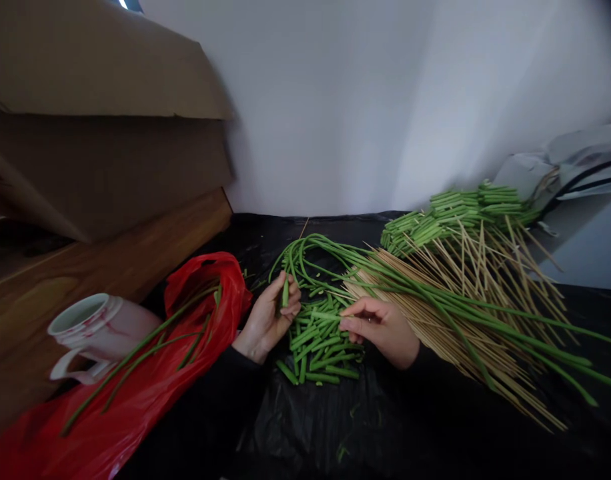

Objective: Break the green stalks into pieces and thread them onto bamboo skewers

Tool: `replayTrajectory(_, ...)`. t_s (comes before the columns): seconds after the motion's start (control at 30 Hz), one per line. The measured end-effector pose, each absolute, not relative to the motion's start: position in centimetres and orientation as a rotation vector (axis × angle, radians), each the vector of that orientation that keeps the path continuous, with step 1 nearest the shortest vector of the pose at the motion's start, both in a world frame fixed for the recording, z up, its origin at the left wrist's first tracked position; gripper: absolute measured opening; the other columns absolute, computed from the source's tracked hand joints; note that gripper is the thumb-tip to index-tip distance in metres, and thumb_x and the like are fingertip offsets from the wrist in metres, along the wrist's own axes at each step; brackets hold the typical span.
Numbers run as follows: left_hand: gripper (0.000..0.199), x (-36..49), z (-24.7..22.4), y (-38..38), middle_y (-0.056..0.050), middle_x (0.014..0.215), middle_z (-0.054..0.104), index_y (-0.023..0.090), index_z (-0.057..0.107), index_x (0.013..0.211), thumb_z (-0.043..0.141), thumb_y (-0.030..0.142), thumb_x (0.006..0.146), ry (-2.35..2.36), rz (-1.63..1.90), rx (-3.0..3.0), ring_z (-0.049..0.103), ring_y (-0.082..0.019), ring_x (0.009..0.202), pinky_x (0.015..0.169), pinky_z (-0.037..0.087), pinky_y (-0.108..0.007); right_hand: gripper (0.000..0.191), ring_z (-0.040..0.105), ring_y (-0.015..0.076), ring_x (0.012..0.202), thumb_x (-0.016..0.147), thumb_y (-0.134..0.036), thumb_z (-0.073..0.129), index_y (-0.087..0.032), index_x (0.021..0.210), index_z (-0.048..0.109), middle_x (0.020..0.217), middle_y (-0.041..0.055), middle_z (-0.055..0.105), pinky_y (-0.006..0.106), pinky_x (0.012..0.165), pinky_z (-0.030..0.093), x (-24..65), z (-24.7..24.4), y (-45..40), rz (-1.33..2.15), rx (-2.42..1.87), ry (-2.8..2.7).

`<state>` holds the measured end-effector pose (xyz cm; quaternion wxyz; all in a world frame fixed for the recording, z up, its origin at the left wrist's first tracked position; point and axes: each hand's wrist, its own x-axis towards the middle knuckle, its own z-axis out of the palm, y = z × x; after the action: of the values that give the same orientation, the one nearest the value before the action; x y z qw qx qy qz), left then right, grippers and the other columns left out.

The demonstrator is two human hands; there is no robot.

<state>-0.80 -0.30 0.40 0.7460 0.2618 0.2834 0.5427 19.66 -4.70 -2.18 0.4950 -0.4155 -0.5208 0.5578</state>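
Observation:
My left hand (271, 313) is closed around a short garlic scape piece (285, 292), which points upward between thumb and fingers. Pinched in my right hand (383, 328) is another green scape piece (328, 315), lying nearly level with its tip toward the left. Whether that hand also grips a skewer is too small to tell. Below and between both hands lies a loose pile of cut scape pieces (318, 347). Long uncut garlic scapes (435, 290) curve behind the hands and stretch off to the right, over a bundle of thin bamboo skewers (415, 307).
Skewered rows of scape pieces (465, 210) are stacked at the back right. On the left are a red plastic bag (150, 400) with scapes and a white pitcher (125, 330). A cardboard box (110, 160) stands behind them. Black plastic sheeting (325, 427) covers the work surface.

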Motion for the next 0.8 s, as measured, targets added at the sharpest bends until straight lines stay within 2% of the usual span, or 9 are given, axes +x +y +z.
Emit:
replayTrajectory(0.13, 0.021, -0.3, 0.3, -1.0, 0.004, 0.057, 0.043, 0.015, 0.054, 0.077, 0.056, 0.031, 0.091, 0.640, 0.985, 0.737, 0.033, -0.005, 0.044, 0.037, 0.021, -0.013, 0.020, 0.062, 0.0143, 0.050, 0.067, -0.035, 0.080, -0.020, 0.079, 0.074, 0.057, 0.0006, 0.069, 0.028, 0.051, 0.050, 19.8, -2.1, -4.8, 1.367, -1.006, -1.311)
replayTrajectory(0.3, 0.034, 0.3, 0.0, -2.2, 0.008, 0.054, 0.039, 0.014, 0.057, 0.080, 0.065, 0.047, 0.085, 0.818, 0.764, 1.164, 0.022, -0.003, 0.042, 0.040, 0.012, -0.018, 0.011, 0.063, 0.0150, 0.050, 0.075, -0.031, 0.076, -0.022, 0.082, 0.076, 0.059, -0.0009, 0.069, 0.028, 0.051, 0.050, 19.6, -1.8, -5.5, 1.200, -0.997, -1.512)
replayTrajectory(0.4, 0.038, 0.4, -0.3, -2.4, 0.006, 0.058, 0.047, 0.013, 0.059, 0.081, 0.068, 0.051, 0.081, 0.840, 0.613, 1.366, 0.026, -0.004, 0.044, 0.042, 0.014, -0.020, 0.006, 0.065, 0.0160, 0.060, 0.084, -0.025, 0.069, -0.023, 0.085, 0.074, 0.071, 0.0016, 0.073, 0.029, 0.059, 0.050, 19.7, -1.7, -5.8, 0.759, -0.939, -1.803)
replayTrajectory(0.47, 0.037, 0.4, -0.4, -2.4, 0.005, 0.060, 0.050, 0.013, 0.061, 0.082, 0.068, 0.050, 0.082, 0.839, 0.573, 1.484, 0.031, -0.005, 0.047, 0.045, 0.019, -0.020, 0.013, 0.066, 0.0180, 0.069, 0.091, -0.023, 0.061, -0.020, 0.086, 0.073, 0.077, 0.0049, 0.072, 0.031, 0.065, 0.049, 20.0, -1.8, -5.9, 0.350, -0.900, -1.983)
replayTrajectory(0.57, 0.035, 0.5, -0.4, -2.4, 0.004, 0.062, 0.049, 0.013, 0.062, 0.081, 0.067, 0.049, 0.083, 0.860, 0.570, 1.619, 0.039, -0.008, 0.056, 0.052, 0.028, -0.021, 0.025, 0.061, 0.0197, 0.066, 0.096, -0.020, 0.051, -0.016, 0.080, 0.069, 0.070, 0.0068, 0.066, 0.033, 0.061, 0.043, 20.3, -2.4, -5.6, -0.207, -0.884, -2.177)
replayTrajectory(0.63, 0.033, 0.6, -0.5, -2.4, 0.003, 0.068, 0.051, 0.014, 0.062, 0.082, 0.067, 0.047, 0.083, 0.862, 0.565, 1.701, 0.043, -0.010, 0.064, 0.059, 0.034, -0.022, 0.030, 0.057, 0.0191, 0.062, 0.097, -0.016, 0.046, -0.016, 0.074, 0.066, 0.066, 0.0056, 0.062, 0.033, 0.059, 0.038, 20.4, -2.8, -5.4, -0.418, -0.862, -2.291)
replayTrajectory(0.73, 0.030, 0.3, -0.3, -2.6, 0.002, 0.073, 0.053, 0.015, 0.060, 0.080, 0.067, 0.044, 0.084, 0.853, 0.528, 1.781, 0.046, -0.012, 0.070, 0.063, 0.036, -0.022, 0.036, 0.055, 0.0178, 0.060, 0.099, -0.017, 0.041, -0.017, 0.071, 0.063, 0.065, 0.0038, 0.059, 0.032, 0.058, 0.037, 20.4, -3.1, -5.3, -0.407, -0.841, -2.351)
replayTrajectory(0.8, 0.030, 0.1, 0.0, -2.7, 0.003, 0.068, 0.051, 0.016, 0.058, 0.082, 0.065, 0.045, 0.085, 0.835, 0.471, 1.725, 0.044, -0.010, 0.063, 0.057, 0.033, -0.022, 0.038, 0.056, 0.0168, 0.060, 0.101, -0.024, 0.040, -0.018, 0.070, 0.062, 0.064, 0.0032, 0.060, 0.031, 0.057, 0.038, 20.3, -2.9, -5.4, -0.267, -0.855, -2.308)
